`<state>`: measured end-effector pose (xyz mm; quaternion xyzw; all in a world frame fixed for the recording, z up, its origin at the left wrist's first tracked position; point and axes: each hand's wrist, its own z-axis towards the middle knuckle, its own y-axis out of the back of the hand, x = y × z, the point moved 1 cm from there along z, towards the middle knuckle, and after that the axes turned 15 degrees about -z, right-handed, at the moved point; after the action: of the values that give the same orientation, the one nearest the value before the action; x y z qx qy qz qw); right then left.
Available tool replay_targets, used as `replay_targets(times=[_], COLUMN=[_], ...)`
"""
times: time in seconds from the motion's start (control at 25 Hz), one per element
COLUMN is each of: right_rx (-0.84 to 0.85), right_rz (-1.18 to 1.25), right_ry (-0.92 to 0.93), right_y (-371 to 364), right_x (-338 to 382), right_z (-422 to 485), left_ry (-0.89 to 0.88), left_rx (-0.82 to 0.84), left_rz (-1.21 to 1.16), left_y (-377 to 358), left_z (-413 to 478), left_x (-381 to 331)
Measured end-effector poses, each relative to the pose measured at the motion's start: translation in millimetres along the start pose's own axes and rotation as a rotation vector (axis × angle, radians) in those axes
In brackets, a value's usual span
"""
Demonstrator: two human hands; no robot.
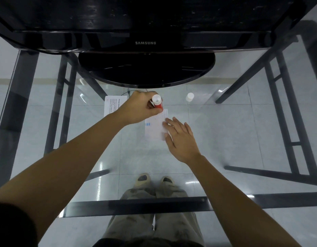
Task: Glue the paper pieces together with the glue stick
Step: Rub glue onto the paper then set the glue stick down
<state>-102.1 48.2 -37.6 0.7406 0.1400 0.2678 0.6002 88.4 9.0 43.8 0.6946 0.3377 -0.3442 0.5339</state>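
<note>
My left hand (139,108) grips a red glue stick (157,102) with a white end, held tip down over the far edge of a small printed paper piece (154,128) on the glass table. Flat on that paper's right edge lies my right hand (179,138), fingers spread and pressing it down. A second paper piece (112,104) with printed text lies to the left, partly hidden under my left hand. The white glue cap (189,97) stands alone on the glass to the right.
A black Samsung monitor (147,41) on a round base (147,68) stands just beyond the papers. The glass tabletop (225,131) rests on a black metal frame (136,205). My legs and shoes show through the glass below.
</note>
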Motion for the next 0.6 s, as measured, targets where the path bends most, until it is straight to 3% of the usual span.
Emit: replay_targets(times=[0.16, 0.36, 0.6], right_rx=[0.050, 0.032, 0.037], right_rz=[-0.044, 0.152, 0.184], right_ry=[0.092, 0.007, -0.001], right_y=[11.9, 16.7, 13.9], right_x=[-14.2, -15.1, -16.9], right_z=[2.8, 5.5, 6.2], left_ry=[0.001, 0.010, -0.005], left_rx=[0.073, 0.214, 0.279], left_rz=[-0.069, -0.075, -0.068], left_y=[-2.6, -19.0, -22.8], left_z=[-27.4, -39.1, -32.4], left_x=[7.7, 13.6, 15.2])
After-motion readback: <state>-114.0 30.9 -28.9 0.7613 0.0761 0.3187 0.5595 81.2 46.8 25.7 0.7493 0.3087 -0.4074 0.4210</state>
